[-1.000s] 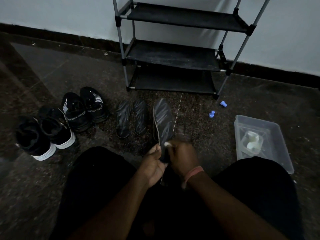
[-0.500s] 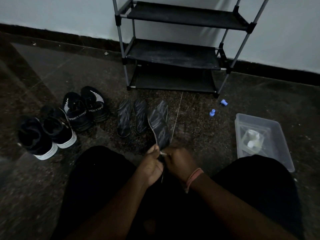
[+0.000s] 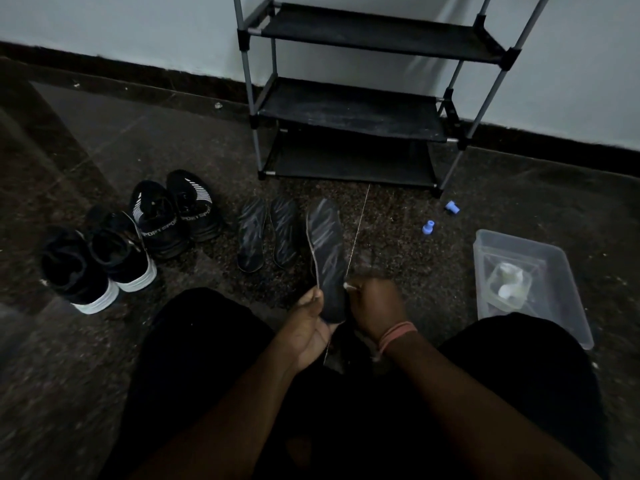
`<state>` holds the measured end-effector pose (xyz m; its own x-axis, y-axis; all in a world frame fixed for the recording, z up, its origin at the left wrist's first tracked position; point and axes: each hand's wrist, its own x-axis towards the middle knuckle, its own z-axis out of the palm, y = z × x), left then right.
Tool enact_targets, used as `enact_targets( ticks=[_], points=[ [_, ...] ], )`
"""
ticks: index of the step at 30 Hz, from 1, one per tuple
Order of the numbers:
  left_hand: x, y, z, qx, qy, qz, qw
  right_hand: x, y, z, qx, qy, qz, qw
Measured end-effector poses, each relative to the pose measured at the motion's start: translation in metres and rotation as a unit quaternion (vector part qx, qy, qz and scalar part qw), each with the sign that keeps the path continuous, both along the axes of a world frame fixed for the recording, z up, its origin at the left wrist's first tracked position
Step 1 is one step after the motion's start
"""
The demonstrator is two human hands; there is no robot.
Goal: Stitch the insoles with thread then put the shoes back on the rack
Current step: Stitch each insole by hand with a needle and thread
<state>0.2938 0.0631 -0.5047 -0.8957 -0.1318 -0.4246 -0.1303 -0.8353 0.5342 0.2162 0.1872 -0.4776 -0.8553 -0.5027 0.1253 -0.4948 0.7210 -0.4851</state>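
Currently: dark ridged foam insole [image 3: 325, 251], upright over my lap, heel pinched in my left hand [image 3: 306, 327] to steady it. My right hand [image 3: 375, 303] grips pale taut thread [image 3: 356, 230], drawing a stitch. Empty black rack [image 3: 349, 112] waits beyond.

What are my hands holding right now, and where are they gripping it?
The left hand grips the insole at its near end. The right hand pinches the thread beside the insole's edge.
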Motion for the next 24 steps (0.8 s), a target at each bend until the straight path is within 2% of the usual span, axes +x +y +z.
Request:
enact_targets(
  ticks=[2, 6, 9, 14, 17, 21, 24],
  points=[
    [-0.001, -0.008, 0.001, 0.006, 0.010, 0.007, 1.000, 0.007, 0.002, 0.008, -0.059, -0.003, 0.000, 0.998],
    [-0.007, -0.014, 0.005, 0.001, 0.023, -0.005, 1.000, 0.001, 0.002, 0.016, -0.211, -0.015, -0.088, 0.973],
    [-0.006, -0.008, 0.005, -0.022, 0.055, -0.039, 0.997, 0.001, 0.000, 0.011, -0.264, -0.040, -0.114, 0.957],
    [-0.008, -0.009, -0.001, -0.057, 0.028, -0.034, 0.997, 0.005, -0.004, 0.018, -0.347, -0.109, -0.109, 0.925],
    [-0.008, -0.010, -0.003, -0.055, 0.012, -0.029, 0.998, 0.004, -0.003, 0.019, -0.336, -0.104, -0.093, 0.932],
    [-0.007, -0.006, 0.001, -0.048, 0.016, -0.036, 0.998, 0.009, -0.005, 0.016, -0.278, -0.151, -0.045, 0.948],
    [-0.005, -0.006, 0.005, -0.035, 0.008, -0.050, 0.998, 0.014, -0.009, 0.011, -0.207, -0.116, -0.030, 0.971]
  ],
)
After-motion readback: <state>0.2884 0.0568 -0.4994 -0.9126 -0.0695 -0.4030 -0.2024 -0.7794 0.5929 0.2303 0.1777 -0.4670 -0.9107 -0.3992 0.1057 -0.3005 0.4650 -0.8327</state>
